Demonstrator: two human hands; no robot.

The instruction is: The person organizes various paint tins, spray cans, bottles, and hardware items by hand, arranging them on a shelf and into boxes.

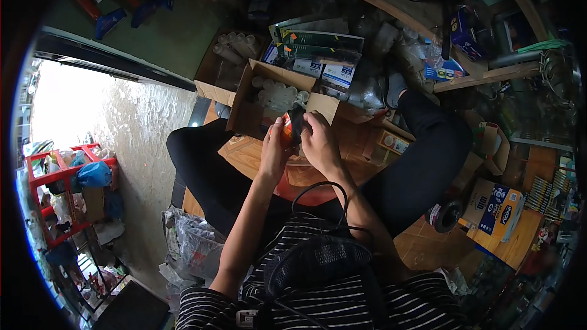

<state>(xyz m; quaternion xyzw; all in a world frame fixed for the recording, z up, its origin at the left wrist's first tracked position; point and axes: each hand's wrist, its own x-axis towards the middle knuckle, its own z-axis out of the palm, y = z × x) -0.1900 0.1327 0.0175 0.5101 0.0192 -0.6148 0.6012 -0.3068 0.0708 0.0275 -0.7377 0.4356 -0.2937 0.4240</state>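
Note:
Between my two hands is a small item with an orange-red printed surface (pixel 287 132) and a dark black part (pixel 297 123); its kind I cannot tell. My left hand (pixel 275 150) is closed around the orange-red side. My right hand (pixel 320 142) pinches the black part from the other side, fingers bent. Just beyond the hands stands an open cardboard box (pixel 244 101) with several clear, rounded plastic or glass pieces (pixel 276 94) inside. The held item overlaps the box's near edge in this view.
A second box with pale tubes (pixel 235 47) stands behind, beside green-and-clear packages (pixel 318 43) and white-blue cartons (pixel 338 73). My bent legs frame the tiled floor (pixel 306 175). At right are an orange-blue carton (pixel 493 209) and a black roll (pixel 443 216); a red rack (pixel 68 225) is left.

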